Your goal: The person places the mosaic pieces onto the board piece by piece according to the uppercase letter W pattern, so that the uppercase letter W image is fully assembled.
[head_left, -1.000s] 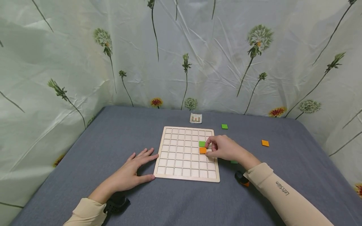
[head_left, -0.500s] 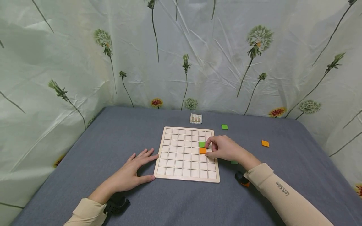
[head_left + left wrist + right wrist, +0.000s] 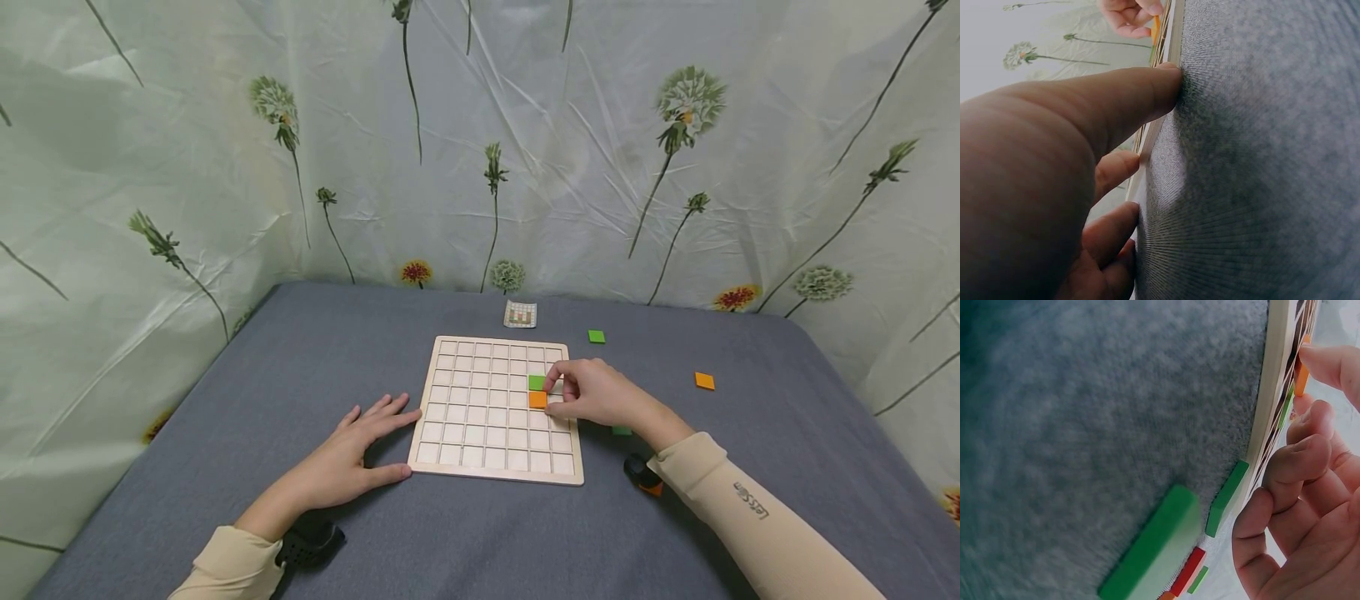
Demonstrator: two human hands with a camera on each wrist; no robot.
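A pale wooden grid board (image 3: pixel 495 477) lies on the grey cloth. My right hand (image 3: pixel 597 392) is over its right side, pinching an orange square tile (image 3: pixel 537 401) between thumb and forefinger; the right wrist view shows this orange tile (image 3: pixel 1302 370) on edge at the grid. Just beyond it a green tile (image 3: pixel 536 382) sits in a cell. My left hand (image 3: pixel 341 460) lies at the board's left side with its fingers spread. Its thumb and forefinger tips touch the frame, as the left wrist view shows the thumb (image 3: pixel 1141 94) at the board's edge.
Behind the board lies a small printed card (image 3: pixel 520 314). To the right are a green tile (image 3: pixel 596 337) and an orange tile (image 3: pixel 704 381); another green tile (image 3: pixel 621 431) is partly under my right wrist. The right wrist view also shows a red tile (image 3: pixel 1188 572). A flowered curtain (image 3: pixel 570 167) hangs behind.
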